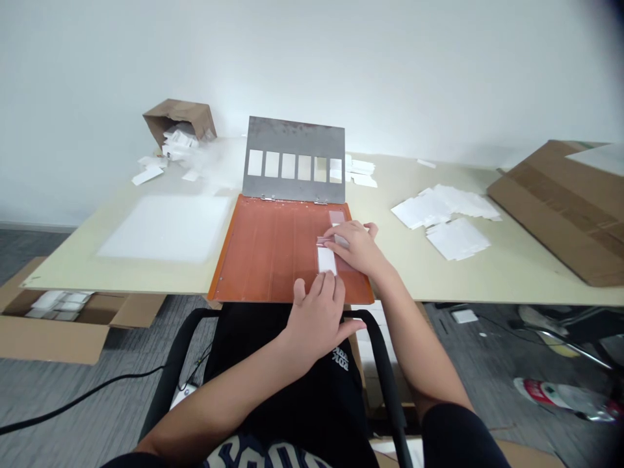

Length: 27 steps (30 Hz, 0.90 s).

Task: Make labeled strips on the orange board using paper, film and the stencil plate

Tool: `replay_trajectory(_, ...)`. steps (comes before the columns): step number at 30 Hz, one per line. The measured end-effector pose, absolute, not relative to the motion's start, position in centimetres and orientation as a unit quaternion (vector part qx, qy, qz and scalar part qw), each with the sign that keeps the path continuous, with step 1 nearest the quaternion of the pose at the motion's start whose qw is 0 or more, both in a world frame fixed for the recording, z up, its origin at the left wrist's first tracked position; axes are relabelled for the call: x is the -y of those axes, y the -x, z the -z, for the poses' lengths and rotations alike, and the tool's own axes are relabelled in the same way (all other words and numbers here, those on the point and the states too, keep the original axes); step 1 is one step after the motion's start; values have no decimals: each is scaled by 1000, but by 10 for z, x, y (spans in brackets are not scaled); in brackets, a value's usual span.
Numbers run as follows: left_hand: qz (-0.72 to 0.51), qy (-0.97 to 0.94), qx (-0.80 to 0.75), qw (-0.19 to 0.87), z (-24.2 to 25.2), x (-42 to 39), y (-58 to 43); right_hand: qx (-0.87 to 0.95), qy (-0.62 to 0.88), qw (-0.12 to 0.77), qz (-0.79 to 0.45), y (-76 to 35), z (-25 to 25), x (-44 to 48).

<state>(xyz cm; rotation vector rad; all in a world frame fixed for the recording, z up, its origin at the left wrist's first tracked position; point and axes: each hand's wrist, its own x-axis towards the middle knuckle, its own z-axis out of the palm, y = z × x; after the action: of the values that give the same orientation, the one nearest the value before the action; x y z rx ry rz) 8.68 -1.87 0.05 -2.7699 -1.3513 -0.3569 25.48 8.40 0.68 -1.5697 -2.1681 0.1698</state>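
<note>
An orange board (273, 250) lies at the table's near edge, with a grey metal plate (294, 159) hinged up behind it; the plate has a row of rectangular windows. A small white strip (326, 260) lies on the board's right side. My left hand (319, 315) rests with flat, stretched fingers on the strip's near end. My right hand (355, 246) pinches a thin clear film (322, 241) at the strip's far end. A second pale strip (337, 216) lies just beyond it.
A white sheet (166, 227) lies left of the board. A tipped cardboard box (179, 120) spills white packets at the far left. Loose white sheets (446, 218) and flat cardboard (565, 201) are to the right. An open box (53, 318) sits on the floor.
</note>
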Motion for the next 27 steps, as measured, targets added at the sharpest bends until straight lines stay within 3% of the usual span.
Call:
replay_trajectory(6,125,893,432,13,0,19,-86,769,556,291,-121,-257,-6,-72)
replay_trajectory(27,118,893,434,11,-1,19,-86,834,513,203,13,-261,-1,-41)
